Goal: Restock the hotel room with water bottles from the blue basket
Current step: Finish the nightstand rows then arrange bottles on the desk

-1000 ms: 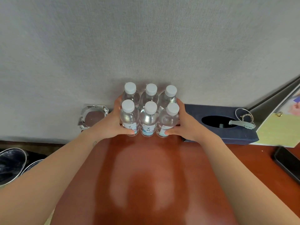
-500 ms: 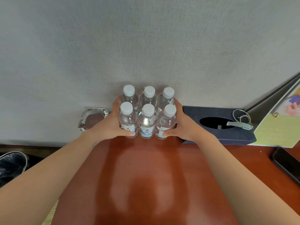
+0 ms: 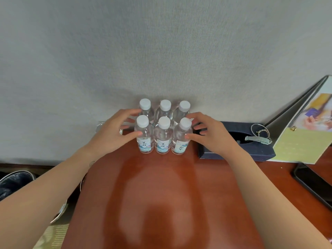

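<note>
Several clear water bottles (image 3: 163,135) with white caps stand upright in two rows of three at the back of the red-brown table (image 3: 161,194), against the wall. My left hand (image 3: 113,133) hovers at the left side of the group with its fingers spread, the thumb tip by the front left bottle. On the other side, my right hand (image 3: 212,135) has loose, spread fingers, and its thumb tip touches the front right bottle. Neither hand wraps a bottle. The blue basket is out of view.
A dark blue tissue box (image 3: 251,151) lies right of the bottles with a key clip (image 3: 258,138) on it. A leaflet stand (image 3: 301,141) leans at far right, above a black flat device (image 3: 312,184). A glass ashtray (image 3: 98,125) peeks from behind my left hand. A bin (image 3: 14,182) stands on the floor to the left.
Both hands pressed the bottle group from its sides before. They have now lifted and loosened, with the fingers spread off the bottles. The bottles stay put.
</note>
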`<state>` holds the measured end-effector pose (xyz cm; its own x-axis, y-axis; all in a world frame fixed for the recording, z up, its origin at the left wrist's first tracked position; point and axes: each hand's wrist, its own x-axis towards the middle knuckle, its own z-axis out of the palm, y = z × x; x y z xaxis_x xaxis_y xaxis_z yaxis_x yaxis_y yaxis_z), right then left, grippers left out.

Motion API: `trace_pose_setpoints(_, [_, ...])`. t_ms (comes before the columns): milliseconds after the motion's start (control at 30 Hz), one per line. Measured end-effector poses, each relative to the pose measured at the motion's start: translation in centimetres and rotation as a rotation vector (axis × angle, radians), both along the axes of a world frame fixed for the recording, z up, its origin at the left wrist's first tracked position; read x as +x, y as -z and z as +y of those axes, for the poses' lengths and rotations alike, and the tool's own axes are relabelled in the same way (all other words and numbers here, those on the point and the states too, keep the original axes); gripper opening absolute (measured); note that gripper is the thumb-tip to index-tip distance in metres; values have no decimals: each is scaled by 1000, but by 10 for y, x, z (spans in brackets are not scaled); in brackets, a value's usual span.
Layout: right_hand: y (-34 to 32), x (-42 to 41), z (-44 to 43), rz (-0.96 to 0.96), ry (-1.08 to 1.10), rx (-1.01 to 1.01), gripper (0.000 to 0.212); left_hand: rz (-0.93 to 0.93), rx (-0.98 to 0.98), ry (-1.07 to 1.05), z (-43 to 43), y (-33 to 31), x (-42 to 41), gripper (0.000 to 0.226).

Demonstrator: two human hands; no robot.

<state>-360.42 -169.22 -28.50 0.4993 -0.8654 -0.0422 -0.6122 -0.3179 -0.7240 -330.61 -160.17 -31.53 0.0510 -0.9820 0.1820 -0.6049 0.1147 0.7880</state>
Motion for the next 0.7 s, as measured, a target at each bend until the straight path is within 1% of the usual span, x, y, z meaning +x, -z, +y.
trace_pose_setpoints(67, [-4,4,2,-7,7,-26,37,34,29,8,0,-8,-5,42])
trace_pose_setpoints(133, [-5,9,4,13,28,-66,31,41,49,-12,1,-11,-9,35])
trace_pose_setpoints(233, [-10,11,5,74,12,-48,33,35,85,-13,1,-14,-10,37])
trace_pose_setpoints(300, [-17,11,3,80,-18,11,45,17,130,16,0,-19,-6,47])
trace_pose_setpoints(333, [-21,11,1,40,3,41,51,12,133,10,-2,-24,-3,51])
trace_pose_setpoints(367, [-27,12,-2,-27,60,59,52,23,114,-26,-5,-29,1,51])
trace_pose_setpoints(433, [-39,19,-13,-107,202,16,44,50,46,-144,-17,-42,10,39])
trace_pose_setpoints(467, [-43,23,-20,-74,243,-28,41,30,33,-188,-24,-47,13,34])
trace_pose_setpoints(533, [-47,31,-32,54,239,-67,42,-51,64,-189,-38,-55,16,32])
trace_pose_setpoints(600, [-48,39,-39,145,194,-34,44,-117,124,-125,-48,-58,12,34])
trace_pose_setpoints(700, [-45,46,-40,222,150,4,42,-188,197,-56,-57,-55,1,34])
